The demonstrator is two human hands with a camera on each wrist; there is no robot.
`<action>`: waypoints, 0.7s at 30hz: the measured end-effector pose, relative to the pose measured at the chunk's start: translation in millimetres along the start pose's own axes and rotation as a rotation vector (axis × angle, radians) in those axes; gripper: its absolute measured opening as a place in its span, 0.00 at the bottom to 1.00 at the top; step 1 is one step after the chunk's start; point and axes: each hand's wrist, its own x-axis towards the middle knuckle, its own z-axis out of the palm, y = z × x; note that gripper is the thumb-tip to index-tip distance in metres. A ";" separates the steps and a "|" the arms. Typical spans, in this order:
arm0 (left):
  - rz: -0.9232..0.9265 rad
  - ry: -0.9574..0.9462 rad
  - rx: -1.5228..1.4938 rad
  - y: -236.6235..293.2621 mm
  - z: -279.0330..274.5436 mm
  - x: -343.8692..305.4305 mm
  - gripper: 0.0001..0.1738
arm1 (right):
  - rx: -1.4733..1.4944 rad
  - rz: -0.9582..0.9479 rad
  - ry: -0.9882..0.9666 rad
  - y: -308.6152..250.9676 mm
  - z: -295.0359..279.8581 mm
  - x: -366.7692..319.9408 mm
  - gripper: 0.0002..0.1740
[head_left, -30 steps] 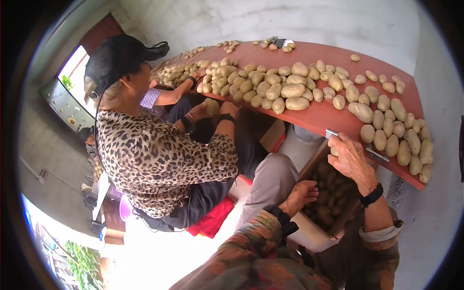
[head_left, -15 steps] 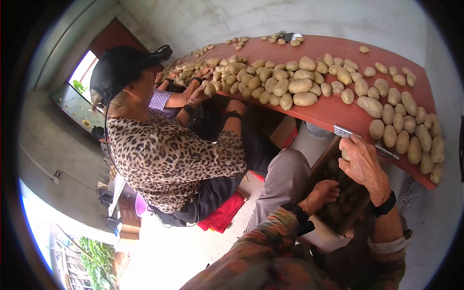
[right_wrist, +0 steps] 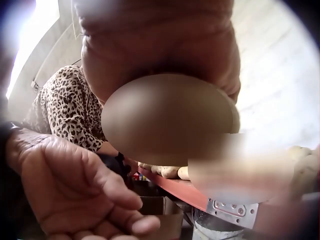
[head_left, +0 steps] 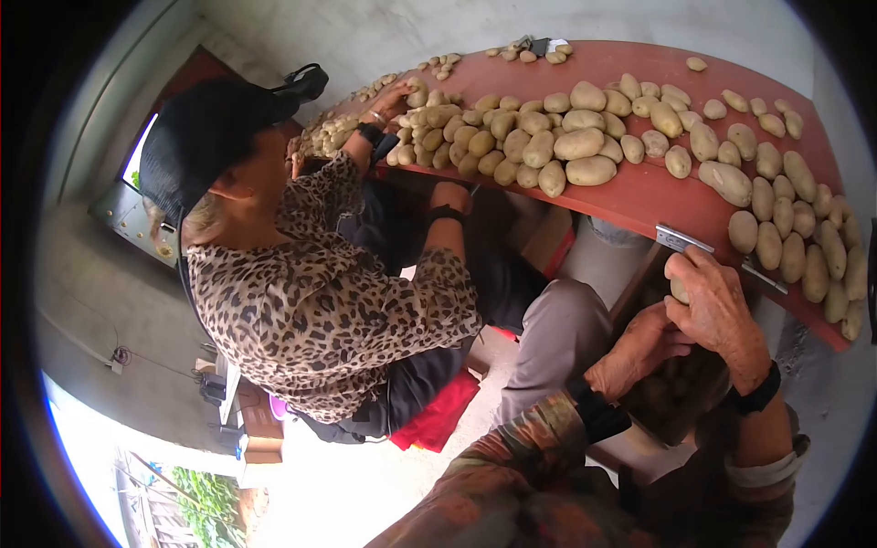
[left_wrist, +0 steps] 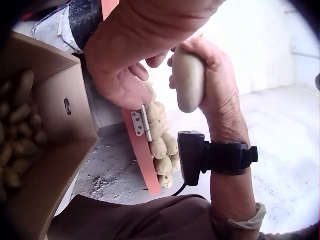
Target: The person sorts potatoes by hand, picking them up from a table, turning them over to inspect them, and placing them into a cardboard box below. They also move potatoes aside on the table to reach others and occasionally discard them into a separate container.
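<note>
My right hand grips a potato beside the table edge, just below a metal hinge. In the right wrist view that potato fills the middle, close and blurred. My left hand is right beside the right hand, its fingers loosely bent with nothing in them; the right wrist view shows its palm turned up. Under both hands stands a cardboard box with many potatoes inside. Rows of potatoes lie on the red table at the right end.
A person in a leopard-print top and black cap sits close at the left, reaching to the potato pile. A bucket stands below the table, near another cardboard box. A wall runs behind the table.
My left hand has come up from over the box to beside the right hand, which still holds the potato. The neighbouring person's arm has reached onto the pile. The head view has shifted slightly.
</note>
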 end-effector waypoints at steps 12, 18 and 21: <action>0.101 -0.281 -0.014 51.0 -32.6 32.6 0.21 | 0.033 0.135 0.040 -5.3 17.5 41.5 0.14; 0.206 -0.321 -0.137 48.0 -38.7 37.3 0.25 | 0.095 0.081 0.066 -3.2 33.6 49.4 0.14; 0.253 -0.351 -0.190 43.7 -40.1 41.0 0.28 | 0.208 0.105 0.073 -4.1 33.7 52.0 0.12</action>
